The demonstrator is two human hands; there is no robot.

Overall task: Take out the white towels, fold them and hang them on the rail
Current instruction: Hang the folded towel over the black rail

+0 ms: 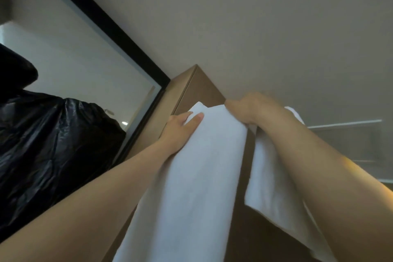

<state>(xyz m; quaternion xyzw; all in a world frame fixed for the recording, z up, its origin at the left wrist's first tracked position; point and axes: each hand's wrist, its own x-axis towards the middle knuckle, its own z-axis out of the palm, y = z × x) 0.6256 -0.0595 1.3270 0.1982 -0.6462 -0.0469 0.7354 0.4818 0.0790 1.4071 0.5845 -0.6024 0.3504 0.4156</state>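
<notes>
A white towel (191, 176) hangs in a long folded panel down the middle of the view, with a second flap of it (270, 176) drooping under my right forearm. My left hand (180, 132) holds its upper left edge, fingers lying over the front of the cloth near the top corner. My right hand (251, 108) grips the upper right edge in a closed fist. Both hands are raised in front of a brown wooden panel. No rail shows clearly.
A black-framed mirror (102, 27) slants across the left, reflecting a dark glossy garment (49, 144). A brown wooden cabinet (191, 89) stands behind the towel. The beige wall (255, 17) fills the top. A pale ledge (344, 122) crosses at right.
</notes>
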